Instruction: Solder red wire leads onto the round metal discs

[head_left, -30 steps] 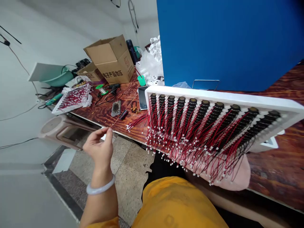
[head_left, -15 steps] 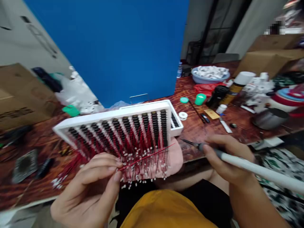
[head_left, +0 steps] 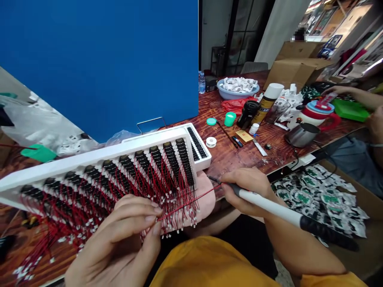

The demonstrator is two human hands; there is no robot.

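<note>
My left hand (head_left: 125,235) pinches one end of a thin red wire (head_left: 187,203) between thumb and fingers, just in front of a white foam tray (head_left: 89,159). The tray holds rows of black parts with many red wires and white plugs hanging from them. My right hand (head_left: 245,189) grips a white-handled soldering iron (head_left: 269,205) like a pen. Its dark tip (head_left: 213,180) meets the far end of the red wire, over a pink pad (head_left: 205,195) at the table edge.
A blue panel (head_left: 119,59) stands behind the tray. On the wooden table (head_left: 239,151) to the right lie a solder spool (head_left: 211,141), green caps, a spray can (head_left: 265,103), a bowl of white parts (head_left: 236,87), a metal pot and cardboard boxes. Another person's arm (head_left: 356,97) reaches in at far right.
The view swung from the left end of the table to the tray in front. My left hand came up with a red wire, and my right hand brought the iron's tip to it.
</note>
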